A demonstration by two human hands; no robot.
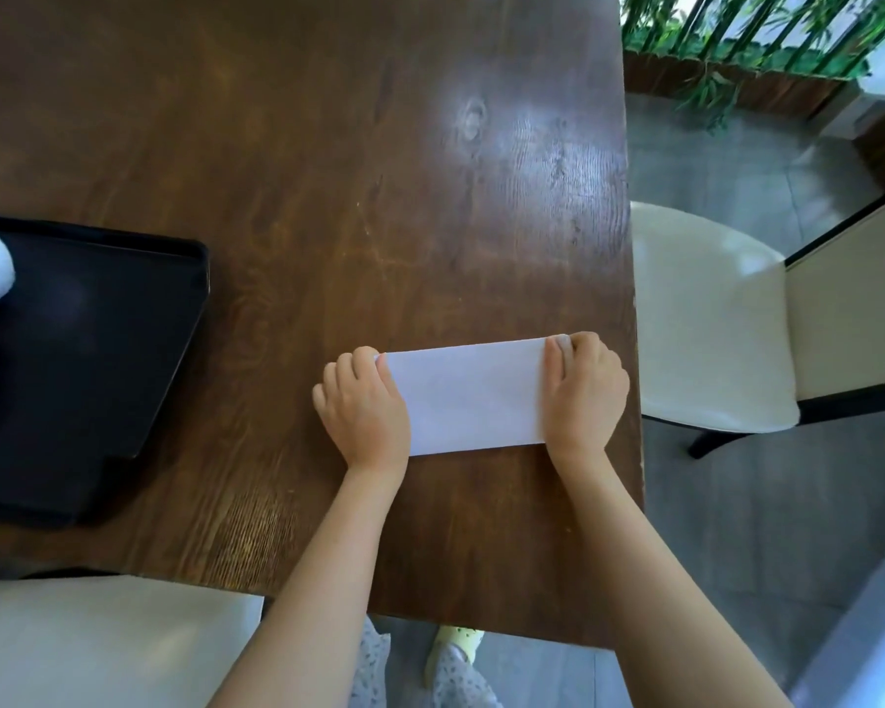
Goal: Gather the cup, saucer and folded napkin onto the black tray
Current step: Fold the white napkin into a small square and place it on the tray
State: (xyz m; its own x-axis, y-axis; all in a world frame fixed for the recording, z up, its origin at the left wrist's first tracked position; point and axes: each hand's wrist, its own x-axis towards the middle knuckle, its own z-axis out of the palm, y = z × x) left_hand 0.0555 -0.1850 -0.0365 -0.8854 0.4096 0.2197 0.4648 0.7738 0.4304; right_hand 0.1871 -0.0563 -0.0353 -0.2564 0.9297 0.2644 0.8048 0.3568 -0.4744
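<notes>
On the table [328, 171], both hands' grips pinch the napkin [468, 396] ends.

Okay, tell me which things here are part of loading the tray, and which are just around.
Part of the job: napkin, held flat at its ends by left hand and right hand; black tray.
Just around: wooden table, cream chair, plants.

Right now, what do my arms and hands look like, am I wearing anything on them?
Both arms are bare from the frame's bottom edge to the fingers: no sleeves, gloves, watch, bracelets or rings show on the left hand or the right hand. Nails that show look short and unpainted.
</notes>
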